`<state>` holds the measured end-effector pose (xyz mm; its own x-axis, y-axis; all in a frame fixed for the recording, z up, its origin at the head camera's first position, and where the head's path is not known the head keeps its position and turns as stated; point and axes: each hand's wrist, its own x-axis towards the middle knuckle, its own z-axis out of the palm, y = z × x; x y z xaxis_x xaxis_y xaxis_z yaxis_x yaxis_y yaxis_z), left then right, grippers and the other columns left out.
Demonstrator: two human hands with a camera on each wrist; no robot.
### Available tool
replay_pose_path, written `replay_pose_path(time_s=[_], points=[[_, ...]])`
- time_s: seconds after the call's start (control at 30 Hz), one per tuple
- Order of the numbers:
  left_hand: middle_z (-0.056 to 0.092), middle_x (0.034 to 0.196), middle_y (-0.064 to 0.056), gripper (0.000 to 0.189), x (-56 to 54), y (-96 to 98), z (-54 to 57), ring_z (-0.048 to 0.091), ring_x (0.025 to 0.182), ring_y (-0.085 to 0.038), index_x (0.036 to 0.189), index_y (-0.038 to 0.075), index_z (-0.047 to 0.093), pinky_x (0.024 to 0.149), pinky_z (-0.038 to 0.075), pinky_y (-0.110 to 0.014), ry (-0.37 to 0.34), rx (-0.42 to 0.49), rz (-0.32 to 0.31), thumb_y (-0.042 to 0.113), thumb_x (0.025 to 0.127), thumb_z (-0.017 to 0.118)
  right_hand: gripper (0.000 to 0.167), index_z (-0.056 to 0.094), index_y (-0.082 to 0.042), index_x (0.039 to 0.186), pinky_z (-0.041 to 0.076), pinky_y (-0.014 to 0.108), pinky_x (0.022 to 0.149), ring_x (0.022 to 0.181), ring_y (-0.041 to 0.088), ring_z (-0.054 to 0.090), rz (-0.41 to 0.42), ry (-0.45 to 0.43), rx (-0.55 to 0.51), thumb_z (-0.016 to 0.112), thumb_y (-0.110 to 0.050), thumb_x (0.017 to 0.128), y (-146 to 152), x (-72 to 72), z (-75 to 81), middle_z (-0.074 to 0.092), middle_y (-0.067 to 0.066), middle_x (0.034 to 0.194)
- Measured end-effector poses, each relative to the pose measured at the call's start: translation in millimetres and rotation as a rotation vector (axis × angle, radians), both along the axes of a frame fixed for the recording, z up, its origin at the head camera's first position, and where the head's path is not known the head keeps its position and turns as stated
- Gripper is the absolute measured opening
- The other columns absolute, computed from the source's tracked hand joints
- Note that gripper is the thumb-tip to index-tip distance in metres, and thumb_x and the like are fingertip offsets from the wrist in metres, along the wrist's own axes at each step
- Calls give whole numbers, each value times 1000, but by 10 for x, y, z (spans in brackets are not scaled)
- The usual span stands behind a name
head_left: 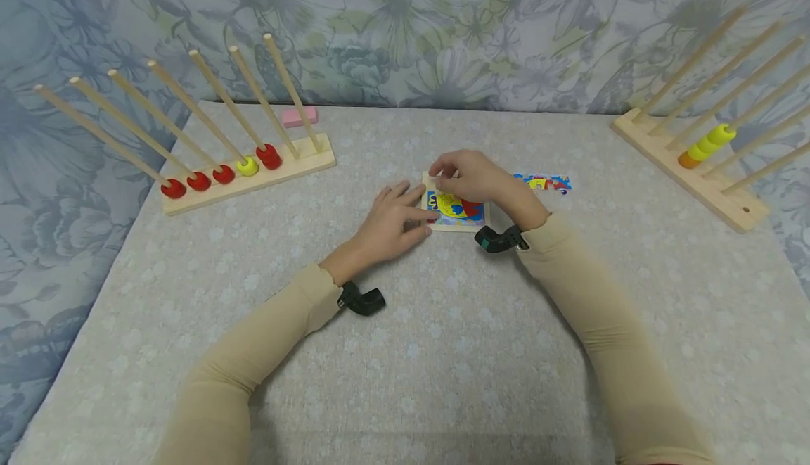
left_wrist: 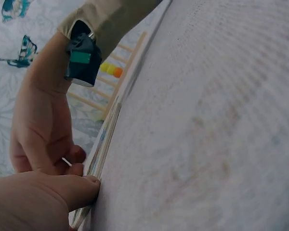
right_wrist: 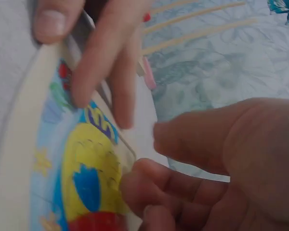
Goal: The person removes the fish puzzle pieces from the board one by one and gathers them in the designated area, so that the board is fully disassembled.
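A small wooden-framed puzzle (head_left: 455, 228) with a yellow fish picture (right_wrist: 91, 154) lies flat on the table in front of me. My left hand (head_left: 395, 222) is at its left side, thumb against the frame's edge and index finger stretched onto the picture. Over the upper part of the puzzle is my right hand (head_left: 471, 176), its fingers loosely bent and close above the board. Between its thumb and fingers, nothing shows in the right wrist view. Beyond the right wrist lie colourful puzzle pieces (head_left: 544, 182) in blue, yellow and red, partly covered by the hand.
At the left stands a wooden peg rack (head_left: 253, 181) with red and yellow beads on several rods. Another peg rack (head_left: 690, 162), with yellow and orange beads, stands at the right. A pink block (head_left: 299, 116) lies behind the left rack, near the patterned wall.
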<state>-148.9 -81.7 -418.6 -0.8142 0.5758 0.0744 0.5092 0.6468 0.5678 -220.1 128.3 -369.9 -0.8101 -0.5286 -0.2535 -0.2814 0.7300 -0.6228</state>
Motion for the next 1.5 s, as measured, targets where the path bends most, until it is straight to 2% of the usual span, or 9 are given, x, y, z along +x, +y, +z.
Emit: replay_pose_path(time_s=[0.07,0.2,0.37,0.67,0.93,1.2,1.5], points=[[41,160,-21,31,-3,6,4,27,152,-50,128,17,74,121,16,-72,-16,-5,-10,22,98,66,36,66,-4,128,51,37,85,92,25,61,37,-3,31,67,-13,94,-30,14,-36,69,15,112],[35,164,-18,32,-1,10,8,23,154,-50,131,18,71,122,14,-71,-39,-23,-28,23,100,63,39,67,-5,126,52,43,91,99,28,61,70,-9,65,76,-10,88,-39,40,-81,67,14,112],[31,166,-17,35,22,-28,13,20,154,-50,138,21,66,122,13,-70,-35,-54,-47,23,103,60,39,67,-7,125,51,44,93,101,28,60,71,-7,84,77,-10,88,-61,64,-73,67,14,114],[32,166,-17,37,76,-71,-2,20,155,-49,141,22,64,123,12,-70,-24,-49,-27,22,104,57,30,70,-7,117,48,44,98,106,28,58,29,-18,84,77,-9,87,-129,88,-72,67,12,115],[34,165,-16,36,69,-76,-26,21,155,-47,139,22,65,124,12,-68,-26,-39,-12,22,104,57,30,64,-11,113,48,44,90,96,28,57,55,15,37,78,-7,87,-92,86,-99,66,14,112],[37,164,-17,36,55,-74,-33,24,154,-47,139,22,66,123,15,-69,-1,-37,-15,22,103,58,21,65,-9,114,50,43,89,91,27,62,87,-3,-61,64,-3,95,-5,45,-112,69,15,109],[38,163,-18,35,62,-69,-35,25,154,-48,137,21,67,122,16,-70,-1,-37,-12,22,103,59,21,63,-7,117,45,33,77,77,21,54,73,-32,-96,57,-4,97,17,46,-118,64,10,96]])
